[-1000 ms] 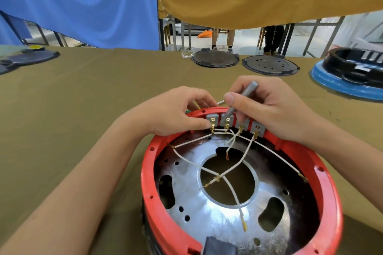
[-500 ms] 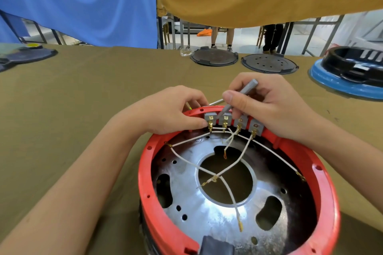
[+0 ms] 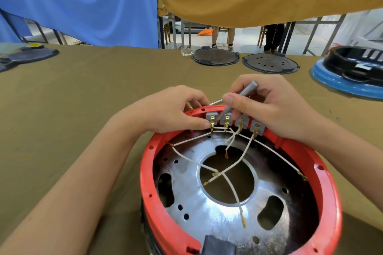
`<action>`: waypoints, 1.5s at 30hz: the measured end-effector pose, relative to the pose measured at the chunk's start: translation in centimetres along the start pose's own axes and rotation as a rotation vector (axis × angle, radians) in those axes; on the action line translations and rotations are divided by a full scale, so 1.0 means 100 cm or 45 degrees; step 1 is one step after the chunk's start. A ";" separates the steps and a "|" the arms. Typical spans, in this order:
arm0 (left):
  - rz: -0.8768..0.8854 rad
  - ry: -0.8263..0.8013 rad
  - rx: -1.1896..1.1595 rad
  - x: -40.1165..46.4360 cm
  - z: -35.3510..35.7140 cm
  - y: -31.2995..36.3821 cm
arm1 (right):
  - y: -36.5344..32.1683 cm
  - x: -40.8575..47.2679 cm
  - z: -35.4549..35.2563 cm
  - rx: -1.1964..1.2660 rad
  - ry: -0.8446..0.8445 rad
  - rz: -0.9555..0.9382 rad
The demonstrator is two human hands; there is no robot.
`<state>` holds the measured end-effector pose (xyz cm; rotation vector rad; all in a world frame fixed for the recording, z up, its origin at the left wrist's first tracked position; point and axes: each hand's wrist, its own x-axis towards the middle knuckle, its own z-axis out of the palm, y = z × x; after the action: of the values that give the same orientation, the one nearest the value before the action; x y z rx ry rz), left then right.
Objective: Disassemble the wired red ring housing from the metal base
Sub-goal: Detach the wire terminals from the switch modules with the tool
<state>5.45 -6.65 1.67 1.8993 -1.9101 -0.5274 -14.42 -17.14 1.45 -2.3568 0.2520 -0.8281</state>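
Two hands worked at the far rim of the red ring housing [image 3: 165,203], which sat near on the metal base [image 3: 207,209]: the left hand [image 3: 170,109] pinched the leftmost terminal block [image 3: 211,119], the right hand [image 3: 267,107] gripped a grey tool [image 3: 238,99]. The plastic ring looked stiff and light, the white wires [image 3: 234,192] thin and fragile; better held by the rim.

Red ring housing [image 3: 323,174] near rim cut off by bottom edge

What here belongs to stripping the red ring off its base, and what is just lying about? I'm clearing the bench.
In the job:
red ring housing
metal base
white wires
grey terminal blocks
grey tool in the right hand
left hand

Lying about:
two dark round lids
blue-rimmed black housing
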 end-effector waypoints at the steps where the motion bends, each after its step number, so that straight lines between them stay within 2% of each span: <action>1: 0.001 -0.004 0.001 0.000 0.000 0.000 | 0.000 0.000 0.000 0.006 0.002 -0.002; 4: -0.001 -0.001 0.006 0.000 0.000 0.000 | -0.002 0.000 0.000 0.054 0.022 -0.013; 16: 0.031 0.019 0.036 0.001 0.000 -0.001 | -0.005 -0.003 0.001 -0.126 -0.034 -0.096; 24: 0.042 0.028 0.024 0.002 0.001 -0.002 | 0.002 0.005 0.000 0.077 -0.003 0.088; 29: 0.039 0.014 -0.001 0.001 0.000 -0.001 | 0.001 0.008 0.002 0.041 -0.006 0.131; 35: 0.051 0.016 -0.017 0.001 0.000 0.000 | -0.009 -0.002 0.003 -0.258 -0.089 -0.181; 38: 0.049 0.015 -0.023 0.001 0.000 -0.001 | -0.010 -0.002 0.002 -0.345 -0.108 -0.247; 45: 0.050 0.031 -0.027 0.001 0.002 0.000 | -0.007 0.006 0.000 -0.096 -0.081 -0.009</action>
<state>5.38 -6.76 1.53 1.8429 -1.9147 -0.5077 -13.97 -16.82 2.21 -2.4511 0.2522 -0.7578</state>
